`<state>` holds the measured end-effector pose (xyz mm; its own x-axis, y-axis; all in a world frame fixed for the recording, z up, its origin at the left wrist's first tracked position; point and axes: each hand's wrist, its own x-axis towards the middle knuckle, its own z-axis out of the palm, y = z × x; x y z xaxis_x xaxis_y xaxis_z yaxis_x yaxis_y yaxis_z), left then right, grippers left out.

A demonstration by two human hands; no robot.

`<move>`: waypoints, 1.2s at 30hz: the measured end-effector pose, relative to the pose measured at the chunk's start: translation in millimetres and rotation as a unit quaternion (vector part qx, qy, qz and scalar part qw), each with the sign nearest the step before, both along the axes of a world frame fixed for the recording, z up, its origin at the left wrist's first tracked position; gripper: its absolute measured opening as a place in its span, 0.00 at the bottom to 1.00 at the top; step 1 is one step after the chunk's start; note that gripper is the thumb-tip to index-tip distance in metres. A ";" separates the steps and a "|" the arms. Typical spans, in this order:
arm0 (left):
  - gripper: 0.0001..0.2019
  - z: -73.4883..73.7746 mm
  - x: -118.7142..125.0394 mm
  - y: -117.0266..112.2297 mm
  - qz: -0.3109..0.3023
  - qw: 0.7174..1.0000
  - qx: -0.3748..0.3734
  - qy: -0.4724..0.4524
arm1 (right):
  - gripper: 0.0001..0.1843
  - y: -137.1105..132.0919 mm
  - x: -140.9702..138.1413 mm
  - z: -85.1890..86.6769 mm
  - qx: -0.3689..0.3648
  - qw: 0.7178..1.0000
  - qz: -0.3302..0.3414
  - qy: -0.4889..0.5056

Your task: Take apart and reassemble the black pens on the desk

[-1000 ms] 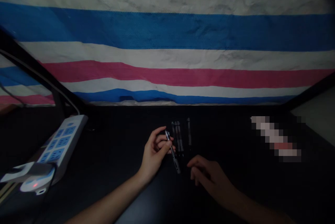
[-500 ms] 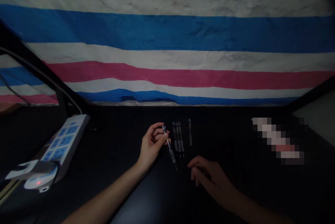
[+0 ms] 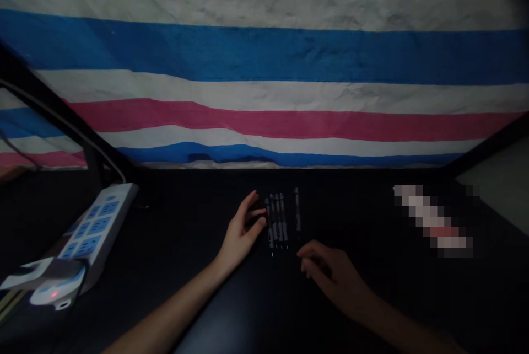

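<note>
Several slim dark pens (image 3: 279, 224) with clear upper barrels lie side by side in a row on the black table, tips toward me. The leftmost pen (image 3: 270, 227) is right beside the fingers of my left hand (image 3: 243, 228). That hand is open, its thumb and fingers apart and nothing between them. One more pen (image 3: 297, 210) lies a little apart to the right of the row. Below it, my right hand (image 3: 328, 271) hovers or rests with loosely bent fingers and a gap at the thumb. I see nothing in it.
A white power strip (image 3: 107, 216) with blue sockets and a plugged-in white adapter (image 3: 52, 291), lit red, stands at the left. A blurred-out object (image 3: 433, 219) lies at the right. Behind the black table (image 3: 355, 194) hangs a striped tarp (image 3: 264, 53).
My left hand has laid its pen down at the left end of the row and let go. My right hand has hardly moved. The view has shifted slightly.
</note>
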<state>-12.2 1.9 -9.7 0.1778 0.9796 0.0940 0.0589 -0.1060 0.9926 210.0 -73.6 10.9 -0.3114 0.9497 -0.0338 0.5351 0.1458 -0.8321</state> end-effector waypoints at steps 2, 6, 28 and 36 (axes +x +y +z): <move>0.30 3.9 -0.6 -3.9 -0.040 0.997 0.037 0.049 | 0.11 7.3 4.5 -0.6 0.090 0.994 0.012 -0.061; 0.41 15.8 -4.6 -9.9 -0.157 0.966 0.121 0.165 | 0.31 21.8 13.0 -8.8 0.264 0.933 0.105 -0.219; 0.09 16.0 4.5 -14.1 -0.010 0.961 0.173 0.218 | 0.09 19.2 15.3 -1.8 0.411 0.905 -0.095 -0.060; 0.04 19.4 8.4 -25.7 -0.033 0.965 0.164 0.203 | 0.09 39.5 54.3 21.0 0.234 0.862 -0.392 0.222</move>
<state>-3.8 -23.8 9.7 0.3254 0.8945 0.3066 0.4181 -0.4270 0.8018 264.3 -34.0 31.9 0.5483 0.7515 0.3669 0.2655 0.2596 -0.9285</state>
